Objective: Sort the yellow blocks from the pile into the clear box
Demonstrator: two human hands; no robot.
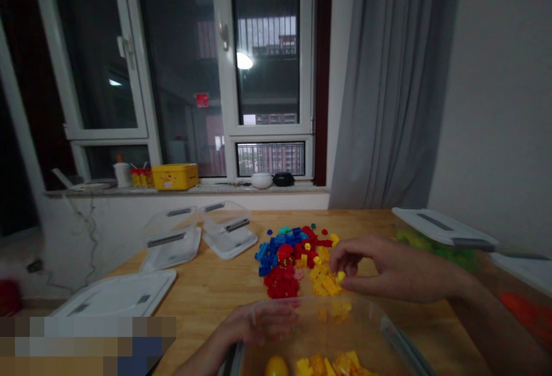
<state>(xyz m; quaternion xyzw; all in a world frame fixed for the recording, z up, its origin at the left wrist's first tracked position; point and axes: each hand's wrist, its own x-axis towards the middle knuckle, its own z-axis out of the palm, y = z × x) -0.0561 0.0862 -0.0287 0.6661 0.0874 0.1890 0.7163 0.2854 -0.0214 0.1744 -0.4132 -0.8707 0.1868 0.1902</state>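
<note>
My right hand [375,267] reaches in from the right over the yellow toy bricks [325,284]. Its fingers are curled, with a small bright yellow brick [341,276] at the thumb tip. In front of me stands a clear plastic box [366,330] with yellow bricks [328,364] and a rounded yellow piece [276,366] inside. My left hand [259,324] is at the box's far left corner, its fingers stretched along the far wall and partly seen through the plastic. Blue bricks [268,255] and red bricks [281,282] lie in the pile beyond.
Two clear boxes [170,232] with white lids stand at the back left, and another white lid [125,292] lies nearer. At right is a lidded box [444,232] of green pieces, with blurred orange-red pieces [524,313] nearer. A window sill [224,189] runs behind the table.
</note>
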